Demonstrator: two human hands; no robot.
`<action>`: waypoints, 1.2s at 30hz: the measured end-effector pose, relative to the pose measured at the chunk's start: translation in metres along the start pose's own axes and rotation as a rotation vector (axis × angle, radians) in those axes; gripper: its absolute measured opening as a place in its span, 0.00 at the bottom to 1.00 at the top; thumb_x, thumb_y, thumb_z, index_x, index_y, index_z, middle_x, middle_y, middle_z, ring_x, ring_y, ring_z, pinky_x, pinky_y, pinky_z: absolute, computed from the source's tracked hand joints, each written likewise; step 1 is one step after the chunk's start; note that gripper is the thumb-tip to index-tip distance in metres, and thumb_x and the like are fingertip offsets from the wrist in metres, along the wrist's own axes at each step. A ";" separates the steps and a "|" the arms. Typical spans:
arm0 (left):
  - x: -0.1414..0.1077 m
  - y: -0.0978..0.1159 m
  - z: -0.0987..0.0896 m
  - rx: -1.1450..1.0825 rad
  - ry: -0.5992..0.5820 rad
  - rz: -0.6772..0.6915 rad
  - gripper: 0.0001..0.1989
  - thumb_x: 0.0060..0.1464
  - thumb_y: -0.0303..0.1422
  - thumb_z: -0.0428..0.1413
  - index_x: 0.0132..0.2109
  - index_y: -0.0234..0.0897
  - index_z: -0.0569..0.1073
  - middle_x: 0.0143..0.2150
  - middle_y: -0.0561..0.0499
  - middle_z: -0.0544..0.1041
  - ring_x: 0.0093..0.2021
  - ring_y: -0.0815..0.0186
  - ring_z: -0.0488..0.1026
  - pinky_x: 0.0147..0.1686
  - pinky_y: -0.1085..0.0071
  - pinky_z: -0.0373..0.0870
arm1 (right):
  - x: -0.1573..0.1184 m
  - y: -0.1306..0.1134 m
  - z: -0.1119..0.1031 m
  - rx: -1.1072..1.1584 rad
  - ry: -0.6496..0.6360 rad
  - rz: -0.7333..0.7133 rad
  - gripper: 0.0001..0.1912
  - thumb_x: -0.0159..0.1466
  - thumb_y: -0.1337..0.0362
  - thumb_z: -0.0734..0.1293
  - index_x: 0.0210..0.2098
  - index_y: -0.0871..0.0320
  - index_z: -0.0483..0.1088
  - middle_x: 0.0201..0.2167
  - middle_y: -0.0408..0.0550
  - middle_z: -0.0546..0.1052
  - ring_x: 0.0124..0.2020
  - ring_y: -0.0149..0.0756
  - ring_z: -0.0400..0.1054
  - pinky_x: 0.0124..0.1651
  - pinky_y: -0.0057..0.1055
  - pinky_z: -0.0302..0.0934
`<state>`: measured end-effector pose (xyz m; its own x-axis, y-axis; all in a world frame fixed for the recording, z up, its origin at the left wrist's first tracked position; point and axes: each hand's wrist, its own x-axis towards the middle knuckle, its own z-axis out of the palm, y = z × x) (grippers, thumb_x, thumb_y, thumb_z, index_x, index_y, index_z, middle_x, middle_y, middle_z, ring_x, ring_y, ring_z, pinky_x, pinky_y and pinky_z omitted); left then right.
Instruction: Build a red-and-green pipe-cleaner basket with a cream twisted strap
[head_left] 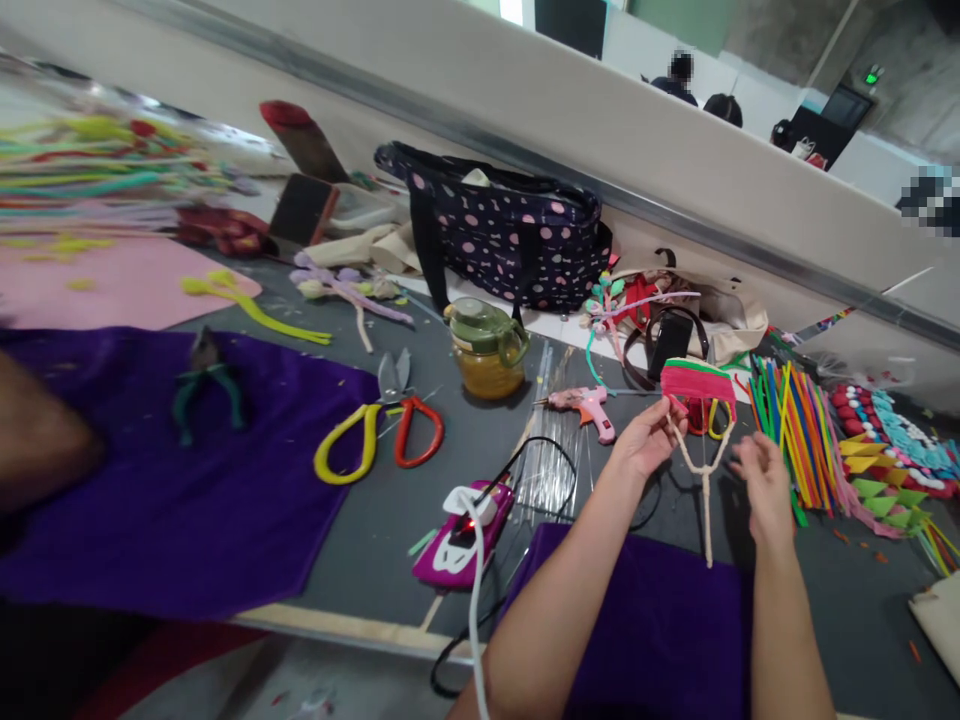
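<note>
My left hand (646, 438) pinches the left tip of a Y-shaped craft piece (707, 500). This piece has a cream fuzzy stem and fork, with a pink-red panel (697, 385) edged in green and white across its top. Just right of the fork, my right hand (766, 485) is apart from it, its fingers loosely bent and nothing visible in them. Behind the fork, red and yellow handles (721, 420) show in part. A purple cloth (645, 610) lies under my forearms.
Left of my hands are a pink glue gun (589, 408), clear glue sticks (551, 460), a purple power strip (457, 560) with cables, and a lidded jar (487, 350). Scissors (379, 430) and pliers (206, 390) lie farther left, near another person's arm (37, 435). Pipe cleaners (799, 430) are at right.
</note>
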<state>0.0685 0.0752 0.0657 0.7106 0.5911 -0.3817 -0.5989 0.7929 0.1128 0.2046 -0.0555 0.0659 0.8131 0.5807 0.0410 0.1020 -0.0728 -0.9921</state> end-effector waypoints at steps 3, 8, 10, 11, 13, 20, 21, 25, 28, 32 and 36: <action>0.001 -0.001 -0.001 -0.002 -0.005 0.013 0.11 0.60 0.25 0.51 0.30 0.31 0.73 0.26 0.50 0.75 0.27 0.71 0.74 0.37 0.71 0.73 | -0.015 0.007 0.008 0.147 -0.305 0.256 0.30 0.52 0.53 0.73 0.50 0.56 0.63 0.36 0.49 0.77 0.29 0.36 0.72 0.30 0.32 0.67; 0.004 -0.002 -0.006 0.065 -0.028 0.030 0.09 0.59 0.24 0.51 0.32 0.30 0.74 0.28 0.49 0.76 0.29 0.70 0.75 0.40 0.70 0.74 | -0.010 -0.006 0.010 0.116 -0.281 0.154 0.28 0.50 0.56 0.74 0.48 0.59 0.67 0.24 0.41 0.75 0.14 0.20 0.52 0.16 0.19 0.45; 0.005 -0.004 -0.007 0.094 -0.056 0.032 0.08 0.58 0.25 0.52 0.32 0.29 0.74 0.29 0.48 0.76 0.31 0.69 0.75 0.40 0.70 0.74 | -0.001 -0.010 0.004 0.082 -0.229 0.110 0.27 0.51 0.56 0.73 0.47 0.60 0.68 0.24 0.42 0.75 0.14 0.18 0.47 0.16 0.19 0.40; 0.005 -0.004 -0.008 0.110 -0.068 0.032 0.07 0.58 0.26 0.53 0.32 0.29 0.74 0.29 0.47 0.76 0.31 0.68 0.75 0.41 0.69 0.74 | 0.004 -0.011 0.001 0.070 -0.209 0.094 0.27 0.51 0.56 0.73 0.47 0.61 0.69 0.24 0.42 0.75 0.14 0.18 0.46 0.16 0.20 0.40; 0.005 -0.005 -0.009 0.153 -0.084 0.047 0.06 0.57 0.28 0.55 0.33 0.29 0.74 0.29 0.47 0.77 0.32 0.67 0.75 0.42 0.66 0.74 | 0.010 -0.011 -0.003 0.053 -0.182 0.064 0.28 0.51 0.56 0.73 0.48 0.61 0.69 0.24 0.43 0.76 0.14 0.19 0.46 0.16 0.21 0.40; 0.005 -0.004 -0.010 0.438 -0.112 0.200 0.10 0.46 0.33 0.64 0.34 0.30 0.75 0.29 0.48 0.78 0.31 0.65 0.75 0.38 0.66 0.74 | 0.011 -0.006 -0.012 -0.021 -0.252 0.053 0.25 0.52 0.55 0.72 0.47 0.58 0.69 0.27 0.44 0.77 0.17 0.25 0.59 0.18 0.22 0.51; 0.005 -0.004 -0.010 0.484 -0.118 0.226 0.11 0.45 0.34 0.65 0.34 0.30 0.75 0.29 0.48 0.78 0.31 0.66 0.75 0.38 0.66 0.74 | 0.010 -0.006 -0.014 -0.019 -0.262 0.065 0.25 0.52 0.55 0.73 0.47 0.58 0.69 0.27 0.44 0.78 0.18 0.26 0.63 0.18 0.22 0.54; 0.002 0.000 -0.008 0.630 -0.171 0.281 0.15 0.42 0.39 0.66 0.30 0.30 0.75 0.28 0.48 0.77 0.29 0.67 0.74 0.38 0.69 0.72 | 0.009 -0.011 -0.025 0.062 -0.392 0.160 0.25 0.53 0.53 0.73 0.47 0.57 0.68 0.33 0.49 0.80 0.30 0.36 0.75 0.31 0.28 0.68; -0.003 0.005 -0.007 0.685 -0.217 0.201 0.15 0.41 0.40 0.66 0.27 0.30 0.74 0.26 0.48 0.75 0.29 0.67 0.74 0.36 0.70 0.71 | 0.014 -0.017 -0.033 0.217 -0.421 0.197 0.26 0.55 0.50 0.71 0.47 0.57 0.69 0.42 0.55 0.79 0.41 0.41 0.76 0.43 0.35 0.70; -0.006 0.010 -0.009 0.801 -0.267 0.065 0.18 0.41 0.42 0.66 0.26 0.31 0.72 0.24 0.49 0.74 0.28 0.66 0.75 0.31 0.72 0.70 | 0.023 -0.020 -0.036 0.342 -0.304 0.188 0.22 0.55 0.48 0.71 0.39 0.60 0.71 0.36 0.57 0.80 0.37 0.44 0.77 0.38 0.36 0.72; -0.005 0.009 -0.012 0.904 -0.252 0.045 0.20 0.41 0.45 0.65 0.25 0.32 0.70 0.22 0.51 0.72 0.25 0.66 0.75 0.28 0.74 0.68 | 0.027 -0.012 -0.032 0.313 -0.180 0.168 0.21 0.51 0.51 0.75 0.33 0.61 0.71 0.27 0.53 0.80 0.28 0.42 0.77 0.25 0.30 0.71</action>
<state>0.0557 0.0778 0.0577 0.8159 0.5550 -0.1621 -0.1888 0.5208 0.8325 0.2435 -0.0646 0.0829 0.6872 0.7167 -0.1189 -0.2258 0.0552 -0.9726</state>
